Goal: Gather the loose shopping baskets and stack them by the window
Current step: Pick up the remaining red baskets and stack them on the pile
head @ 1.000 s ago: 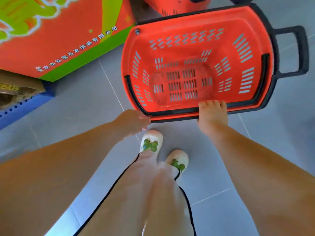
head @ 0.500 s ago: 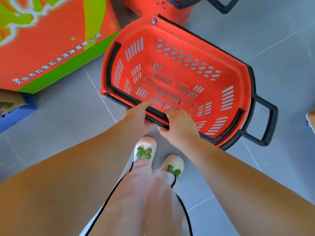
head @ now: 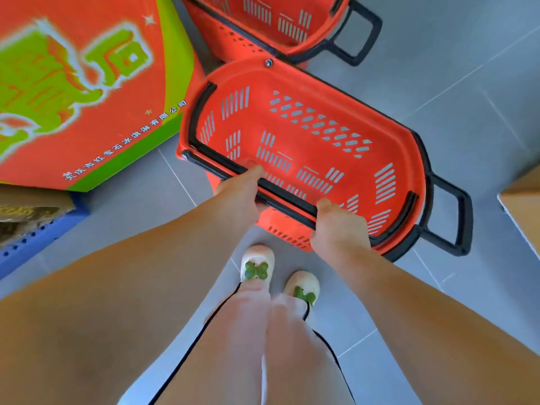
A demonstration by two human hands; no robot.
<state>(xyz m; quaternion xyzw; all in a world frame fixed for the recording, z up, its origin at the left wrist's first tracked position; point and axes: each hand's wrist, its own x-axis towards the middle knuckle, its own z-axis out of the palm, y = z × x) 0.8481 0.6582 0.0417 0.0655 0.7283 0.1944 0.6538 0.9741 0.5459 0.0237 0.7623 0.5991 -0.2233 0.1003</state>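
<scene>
An empty red shopping basket (head: pixel 315 135) with black trim and a black end handle fills the middle of the head view, tilted with its handle end to the right. My left hand (head: pixel 238 192) grips its near rim on the left. My right hand (head: pixel 339 226) grips the same black near rim further right. Another red basket (head: pixel 271 21) with a black handle stands just beyond it at the top of the view, close to the held one.
A large orange and green printed box (head: pixel 87 92) stands to the left, almost touching the held basket. Below it is a blue crate edge (head: pixel 35 244). A cardboard box corner (head: pixel 523 209) juts in at right. My feet in white slippers stand on grey floor tiles.
The basket has swung round, its handle end dropping to the right. It has come closer to the second basket. Both hands moved onto the near rim and spread apart.
</scene>
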